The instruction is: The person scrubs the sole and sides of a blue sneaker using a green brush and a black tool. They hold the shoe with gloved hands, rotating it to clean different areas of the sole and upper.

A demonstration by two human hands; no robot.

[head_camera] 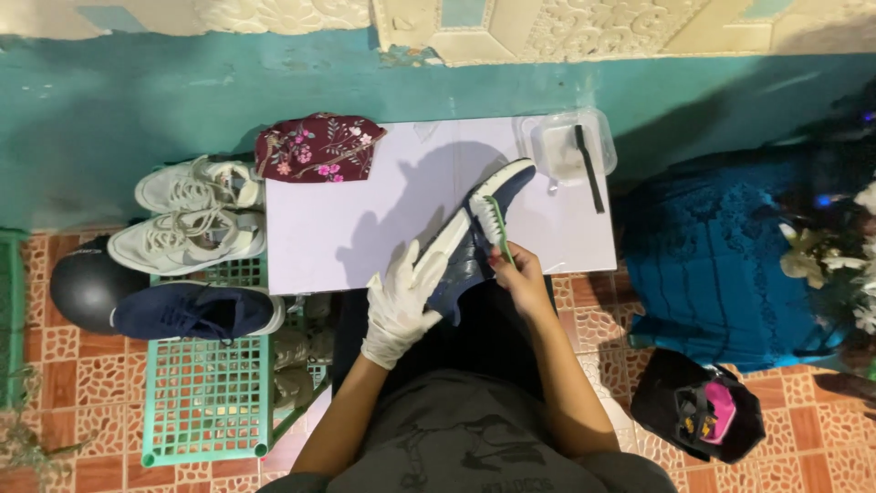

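Seen from above, a round black helmet (88, 285) is set on the tiled floor at the far left, beside a green plastic lattice rack (210, 402) on which a pair of white lace-up trainers (193, 215) and a single navy trainer (201, 310) are laid. A maroon floral cloth (317, 146) is draped at the corner of a white rectangular board (347, 228). The left hand (401, 306), covered by a white glove, is closed around the heel of a navy trainer with a white sole (470, 239), held tilted over the board's near edge. The bare right hand (520, 274) is clenched on a green-handled white brush (493, 224), its bristles pressed to the sole edge. Short strokes along the sole, with the shoe steadied firmly, would probably serve best. Beyond, a clear plastic tub of cloudy liquid (566, 146) is placed with a dark stick across it; a black bag (698, 411) is lying at right.
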